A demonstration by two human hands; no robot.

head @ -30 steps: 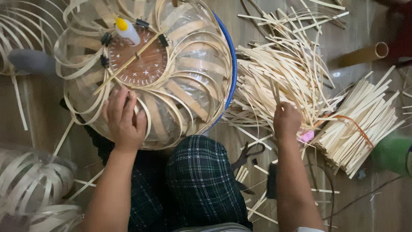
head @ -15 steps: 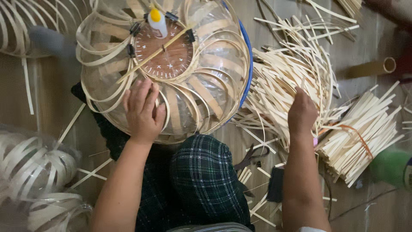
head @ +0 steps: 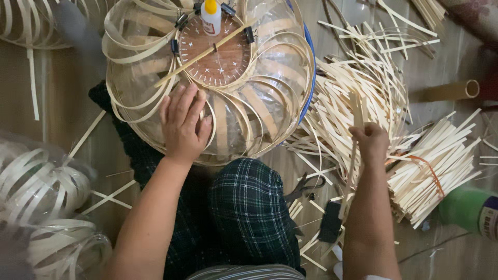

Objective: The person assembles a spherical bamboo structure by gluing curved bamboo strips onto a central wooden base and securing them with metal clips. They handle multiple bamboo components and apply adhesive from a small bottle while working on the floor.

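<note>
The left hand (head: 181, 124) lies flat, fingers spread and extended, palm down on the near side of the domed bamboo-strip frame (head: 207, 78) that sits over the person's lap. The right hand (head: 371, 142) is closed in a fist around one thin bamboo strip (head: 357, 116), holding it upright above the loose pile of strips (head: 358, 88) on the floor to the right.

One domed frame is in hand; at least two more looped-strip frames (head: 46, 192) sit at the lower left. One round wooden disc (head: 218, 49) crowns the dome, with one glue bottle (head: 210, 15) standing on it and four black clips (head: 250, 34) visible around its edge. One tied bundle of strips (head: 436, 166) lies right of the fist.

Both forearms reach forward from the body, the left angled inward, the right nearly straight.
</note>
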